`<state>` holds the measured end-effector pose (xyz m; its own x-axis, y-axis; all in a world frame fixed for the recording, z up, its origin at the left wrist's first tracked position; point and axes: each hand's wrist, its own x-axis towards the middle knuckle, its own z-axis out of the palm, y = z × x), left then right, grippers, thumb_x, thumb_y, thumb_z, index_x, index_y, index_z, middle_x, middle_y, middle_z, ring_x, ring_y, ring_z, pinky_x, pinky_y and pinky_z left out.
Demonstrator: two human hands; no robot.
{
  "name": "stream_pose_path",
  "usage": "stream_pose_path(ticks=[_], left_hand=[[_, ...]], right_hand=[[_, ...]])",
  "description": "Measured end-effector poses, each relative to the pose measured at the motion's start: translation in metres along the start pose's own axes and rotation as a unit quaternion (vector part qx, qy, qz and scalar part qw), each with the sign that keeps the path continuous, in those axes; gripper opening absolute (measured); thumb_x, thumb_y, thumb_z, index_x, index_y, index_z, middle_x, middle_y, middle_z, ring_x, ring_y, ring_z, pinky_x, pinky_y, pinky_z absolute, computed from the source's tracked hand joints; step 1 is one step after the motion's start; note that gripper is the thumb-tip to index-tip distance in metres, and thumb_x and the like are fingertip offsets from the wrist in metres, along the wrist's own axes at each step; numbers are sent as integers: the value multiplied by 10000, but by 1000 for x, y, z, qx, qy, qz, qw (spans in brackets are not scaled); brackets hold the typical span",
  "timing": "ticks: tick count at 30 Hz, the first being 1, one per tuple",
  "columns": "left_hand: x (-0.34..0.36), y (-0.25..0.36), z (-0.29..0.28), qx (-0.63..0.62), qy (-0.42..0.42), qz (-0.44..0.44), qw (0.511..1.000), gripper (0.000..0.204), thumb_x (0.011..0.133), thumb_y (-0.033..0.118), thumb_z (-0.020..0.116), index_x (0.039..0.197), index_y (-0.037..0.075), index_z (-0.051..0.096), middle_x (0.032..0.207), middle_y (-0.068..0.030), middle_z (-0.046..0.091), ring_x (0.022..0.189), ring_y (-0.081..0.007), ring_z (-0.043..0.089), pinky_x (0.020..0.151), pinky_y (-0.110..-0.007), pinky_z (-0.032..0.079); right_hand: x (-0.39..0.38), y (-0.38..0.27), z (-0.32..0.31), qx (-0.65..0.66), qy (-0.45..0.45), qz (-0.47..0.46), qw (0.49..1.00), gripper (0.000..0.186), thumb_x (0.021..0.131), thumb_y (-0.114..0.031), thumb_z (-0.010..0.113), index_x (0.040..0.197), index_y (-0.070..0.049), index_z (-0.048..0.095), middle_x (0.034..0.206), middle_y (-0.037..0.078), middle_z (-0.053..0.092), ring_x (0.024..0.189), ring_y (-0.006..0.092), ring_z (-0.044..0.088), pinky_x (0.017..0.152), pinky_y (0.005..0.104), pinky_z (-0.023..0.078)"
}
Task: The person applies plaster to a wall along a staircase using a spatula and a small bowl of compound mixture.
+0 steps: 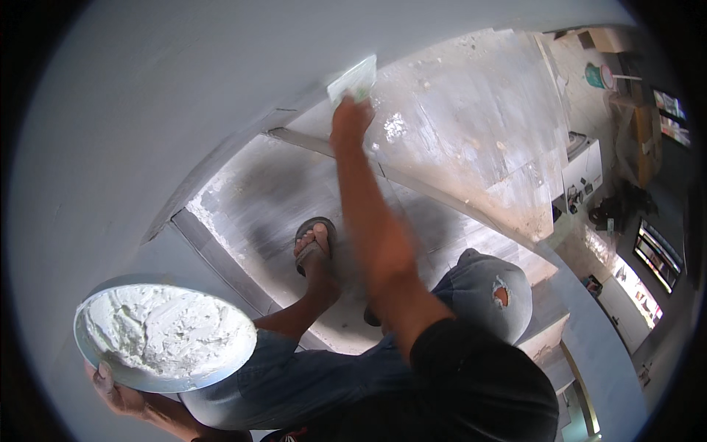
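My left hand (pixel 118 394) grips the rim of a pale blue basin (pixel 166 384) at the lower left. White, lumpy wall putty (pixel 166 331) fills the basin, its surface ridged and smeared. Out ahead, my right arm is stretched up to the grey wall (pixel 184 81). Closed in my right hand (pixel 350 120) is a flat, whitish putty scraper (pixel 356 77), slightly blurred. Its blade is at the wall's lower edge; whether it touches cannot be made out.
Below me, my sandalled foot (pixel 313 243) rests on grey wood-look tiles, beside a raised ledge (pixel 434 193). White splatter (pixel 395 127) marks the dusty floor beyond. Farther right are a teal bucket (pixel 595 75), a white cabinet (pixel 585 173) and a curved bluish panel (pixel 600 317).
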<state>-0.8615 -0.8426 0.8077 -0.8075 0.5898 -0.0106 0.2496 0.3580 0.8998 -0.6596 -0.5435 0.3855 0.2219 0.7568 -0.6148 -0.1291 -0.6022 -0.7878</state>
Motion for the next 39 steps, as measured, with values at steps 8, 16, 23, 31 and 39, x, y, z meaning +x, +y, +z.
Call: stream_pose_path(ticks=[8, 16, 23, 31, 39], left_hand=[[-13, 1, 5, 35, -12, -115, 993, 485, 808, 154, 533, 1222, -87, 458, 1127, -129, 541, 1037, -199, 505, 918, -312, 359], [-34, -21, -14, 19, -2, -222, 975, 501, 793, 151, 510, 1246, -56, 457, 1166, -128, 524, 1061, -214, 495, 944, -309, 349], [-45, -52, -45, 63, -38, -321, 944, 563, 847, 204, 473, 1335, -42, 342, 1225, -164, 491, 1089, -242, 501, 931, -323, 387], [-26, -89, -12, 210, -196, -364, 886, 578, 875, 260, 443, 1344, -54, 316, 1243, -201, 485, 1072, -260, 520, 870, -337, 441], [7, -178, 29, 130, -339, -353, 862, 485, 871, 285, 468, 1203, -68, 449, 1075, -162, 550, 953, -205, 544, 732, -330, 486]], right_hand=[[-141, -7, 4, 175, -11, 139, 975, 550, 862, -294, 532, 1283, 34, 402, 1186, 224, 509, 1086, 311, 503, 930, 369, 369], [-198, -28, 12, 252, 1, 133, 959, 456, 828, -163, 513, 1224, 54, 454, 1175, 170, 535, 1050, 246, 532, 900, 344, 396], [-240, 17, 27, 189, -54, 125, 973, 381, 822, -146, 513, 1148, 52, 513, 1059, 151, 590, 906, 235, 589, 782, 329, 456], [-223, 16, 17, 101, -76, 82, 989, 368, 838, -158, 511, 1142, 50, 496, 1078, 151, 568, 915, 238, 586, 768, 340, 479], [-198, -9, -17, 93, -179, -39, 979, 365, 765, -101, 531, 1085, 74, 523, 990, 146, 589, 871, 238, 576, 751, 331, 460]])
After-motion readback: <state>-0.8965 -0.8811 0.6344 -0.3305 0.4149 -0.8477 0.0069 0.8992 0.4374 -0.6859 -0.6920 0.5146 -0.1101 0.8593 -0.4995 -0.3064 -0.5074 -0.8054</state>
